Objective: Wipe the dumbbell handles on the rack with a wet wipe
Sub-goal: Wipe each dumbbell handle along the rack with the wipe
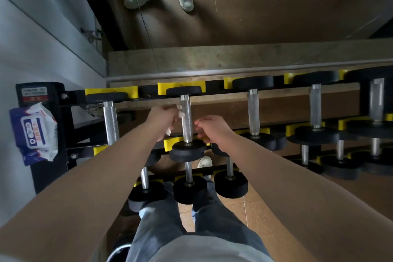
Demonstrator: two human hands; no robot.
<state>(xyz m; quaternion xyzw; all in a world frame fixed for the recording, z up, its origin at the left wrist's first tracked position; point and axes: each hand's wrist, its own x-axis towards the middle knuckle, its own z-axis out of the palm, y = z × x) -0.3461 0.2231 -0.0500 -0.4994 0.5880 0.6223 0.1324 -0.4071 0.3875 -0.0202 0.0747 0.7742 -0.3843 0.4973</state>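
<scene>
Both bare forearms stretch forward from the near edge and converge toward the middle. The left hand [163, 119] has its fingers curled round a bunched wet wipe [180, 113]. The right hand [210, 128], just to its right, has loosely curled fingers and grips nothing.

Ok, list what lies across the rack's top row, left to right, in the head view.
Wipes pack → first handle → left hand holding a wipe → second handle → right hand → third handle → fourth handle → fifth handle.
</scene>
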